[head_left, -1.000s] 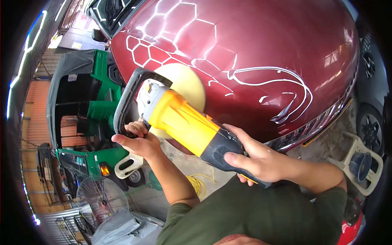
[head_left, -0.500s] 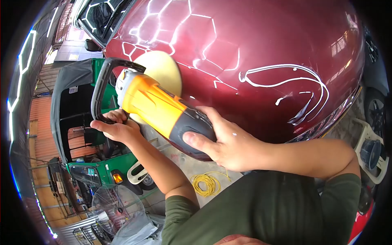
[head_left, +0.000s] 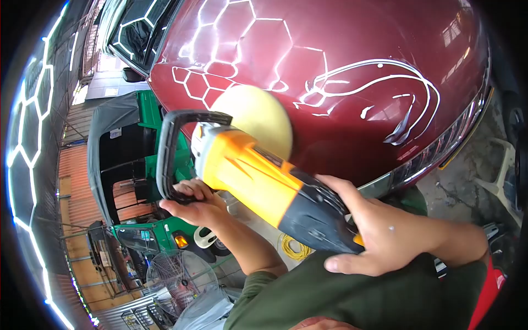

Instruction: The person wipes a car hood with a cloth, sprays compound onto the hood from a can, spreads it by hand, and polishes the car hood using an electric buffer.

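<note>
A yellow and black polisher [head_left: 250,170] with a round pale-yellow foam pad [head_left: 264,118] is in both my hands. My left hand [head_left: 201,204] is wrapped round the lower end of its black loop handle [head_left: 166,151]. My right hand [head_left: 377,234] grips the black rear end of the body, with the thumb below and fingers over the top. The pad is at the side of the glossy dark-red car hood [head_left: 352,115]; whether it touches all over I cannot tell. Lamp reflections in honeycomb lines show on the paint.
A green three-wheeled vehicle [head_left: 157,234] with a dark canopy stands at left. A wire-cage fan [head_left: 181,280] is below it. A coiled yellow cord [head_left: 295,247] lies on the floor near my body. At right are the car's headlight [head_left: 434,148] and a pale plastic chair [head_left: 500,179].
The polisher and both hands have moved right and down in the view, and the view itself has shifted somewhat. My right hand sits farther back on the polisher's rear end.
</note>
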A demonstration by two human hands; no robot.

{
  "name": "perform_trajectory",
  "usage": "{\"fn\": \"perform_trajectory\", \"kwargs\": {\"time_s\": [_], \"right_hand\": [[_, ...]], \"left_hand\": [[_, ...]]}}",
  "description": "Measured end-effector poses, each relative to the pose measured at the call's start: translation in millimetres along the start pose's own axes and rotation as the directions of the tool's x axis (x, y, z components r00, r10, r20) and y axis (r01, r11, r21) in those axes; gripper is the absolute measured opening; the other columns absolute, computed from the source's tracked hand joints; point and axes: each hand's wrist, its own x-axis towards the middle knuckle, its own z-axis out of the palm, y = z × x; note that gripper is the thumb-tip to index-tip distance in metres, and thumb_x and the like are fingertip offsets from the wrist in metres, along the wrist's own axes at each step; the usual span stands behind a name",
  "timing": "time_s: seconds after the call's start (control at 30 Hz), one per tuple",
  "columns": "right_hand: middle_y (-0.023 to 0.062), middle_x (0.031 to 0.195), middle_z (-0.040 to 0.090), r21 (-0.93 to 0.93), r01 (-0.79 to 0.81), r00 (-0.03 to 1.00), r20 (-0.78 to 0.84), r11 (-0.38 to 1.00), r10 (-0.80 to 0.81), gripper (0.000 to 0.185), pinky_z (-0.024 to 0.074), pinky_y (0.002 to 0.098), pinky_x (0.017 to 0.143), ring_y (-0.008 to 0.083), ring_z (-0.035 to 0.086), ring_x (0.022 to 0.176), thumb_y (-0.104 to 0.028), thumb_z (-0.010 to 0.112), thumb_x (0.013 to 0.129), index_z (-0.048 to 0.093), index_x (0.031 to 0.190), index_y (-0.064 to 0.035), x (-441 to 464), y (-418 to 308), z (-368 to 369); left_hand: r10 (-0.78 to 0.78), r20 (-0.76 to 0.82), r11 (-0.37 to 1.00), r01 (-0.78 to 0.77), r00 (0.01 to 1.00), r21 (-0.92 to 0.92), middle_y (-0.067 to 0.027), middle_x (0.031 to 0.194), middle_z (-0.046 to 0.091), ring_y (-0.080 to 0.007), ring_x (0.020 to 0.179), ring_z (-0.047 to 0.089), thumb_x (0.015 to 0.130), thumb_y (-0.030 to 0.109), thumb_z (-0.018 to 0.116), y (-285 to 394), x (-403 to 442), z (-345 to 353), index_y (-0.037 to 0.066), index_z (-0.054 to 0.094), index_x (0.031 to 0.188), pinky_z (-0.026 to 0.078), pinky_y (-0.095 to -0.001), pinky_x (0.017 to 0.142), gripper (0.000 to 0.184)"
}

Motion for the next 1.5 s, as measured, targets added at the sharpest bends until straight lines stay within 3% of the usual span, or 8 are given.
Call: {"fn": "perform_trajectory", "kwargs": {"time_s": [0.33, 0.83, 0.87, 1.0, 1.13, 1.2, 1.37, 1.5], "right_hand": [[0.0316, 0.143, 0.050, 0.285, 0.045, 0.999, -0.032, 0.958, -0.037, 0.113, 0.0458, 0.0425, 0.111, 0.0341, 0.058, 0.129, -0.016, 0.081, 0.081, 0.004, 0.161, 0.0060, -64, 53, 13], [0.0328, 0.134, 0.055, 0.268, 0.201, 0.979, -0.081, 0.942, -0.186, 0.105, 0.0499, 0.0431, 0.102, 0.0346, 0.062, 0.121, -0.015, 0.075, 0.083, 0.005, 0.159, 0.0050, -24, 73, 20], [0.0272, 0.145, 0.048, 0.326, 0.045, 0.998, 0.016, 0.944, -0.053, 0.106, 0.0422, 0.0405, 0.113, 0.0304, 0.052, 0.134, -0.013, 0.077, 0.082, 0.008, 0.161, 0.0024, -20, 68, 19], [0.0363, 0.138, 0.052, 0.323, 0.155, 0.988, -0.072, 0.934, -0.139, 0.108, 0.0445, 0.0419, 0.111, 0.0380, 0.058, 0.130, -0.016, 0.073, 0.083, 0.001, 0.160, 0.0069, -13, 73, 27], [0.0296, 0.142, 0.051, 0.321, 0.259, 0.964, -0.150, 0.911, -0.221, 0.109, 0.0442, 0.0412, 0.111, 0.0322, 0.055, 0.131, -0.012, 0.075, 0.083, 0.001, 0.162, 0.0021, -3, 75, 27], [0.0264, 0.142, 0.052, 0.351, 0.202, 0.979, -0.090, 0.914, -0.182, 0.111, 0.0446, 0.0412, 0.110, 0.0295, 0.055, 0.130, -0.010, 0.075, 0.083, 0.000, 0.164, -0.0009, 5, 70, 23], [0.0283, 0.142, 0.051, 0.374, 0.061, 0.998, 0.009, 0.925, -0.069, 0.113, 0.0444, 0.0417, 0.110, 0.0317, 0.056, 0.128, -0.008, 0.073, 0.082, -0.004, 0.164, -0.0010, 23, 58, 25], [0.0280, 0.147, 0.047, 0.397, 0.181, 0.983, -0.092, 0.900, -0.157, 0.115, 0.0403, 0.0407, 0.115, 0.0308, 0.052, 0.135, -0.007, 0.074, 0.081, -0.005, 0.164, -0.0002, 22, 70, 34]], "left_hand": [[0.025, 0.091, 0.993, -0.035, 0.996, 0.111, 0.0005, 0.060, 0.040, -0.0098, 0.048, 0.037, 0.100, 0.076, 0.048, 29, -67, 5, 0.010, 0.047, 0.071, 0.025, -0.0247, 0.045, 0.073], [0.042, 0.109, 0.994, -0.053, 0.993, 0.096, 0.0018, 0.063, 0.039, -0.0104, 0.051, 0.035, 0.101, 0.069, 0.054, 24, -25, -11, 0.013, 0.044, 0.072, 0.028, -0.0251, 0.045, 0.064], [0.054, 0.086, 0.992, -0.064, 0.995, 0.111, 0.0023, 0.062, 0.039, -0.0099, 0.049, 0.035, 0.102, 0.068, 0.055, 25, -19, -20, 0.013, 0.044, 0.073, 0.027, -0.0244, 0.044, 0.063], [0.133, 0.144, 0.974, -0.156, 0.981, 0.165, 0.0038, 0.062, 0.037, -0.0079, 0.047, 0.033, 0.101, 0.069, 0.057, 21, -4, -8, 0.014, 0.043, 0.073, 0.025, -0.0226, 0.041, 0.064], [0.059, 0.120, 0.996, -0.066, 0.991, 0.057, 0.0048, 0.065, 0.037, -0.0060, 0.047, 0.030, 0.099, 0.068, 0.062, 8, 12, 5, 0.002, 0.053, 0.131, 0.024, -0.0221, 0.041, 0.074], [0.115, 0.053, 0.987, -0.120, 0.992, 0.104, 0.0050, 0.064, 0.036, -0.0060, 0.047, 0.031, 0.097, 0.069, 0.063, 6, 15, 2, 0.002, 0.052, 0.138, 0.024, -0.0225, 0.041, 0.079], [0.204, 0.068, 0.940, -0.215, 0.977, 0.264, 0.0054, 0.061, 0.032, -0.0054, 0.047, 0.032, 0.095, 0.074, 0.063, 10, 25, -8, 0.010, 0.050, 0.077, 0.022, -0.0225, 0.042, 0.067], [0.173, 0.120, 0.956, -0.196, 0.978, 0.217, 0.0056, 0.060, 0.031, -0.0058, 0.049, 0.030, 0.095, 0.075, 0.061, 6, 26, 17, 0.016, 0.037, 0.067, 0.023, -0.0224, 0.046, 0.070]]}}
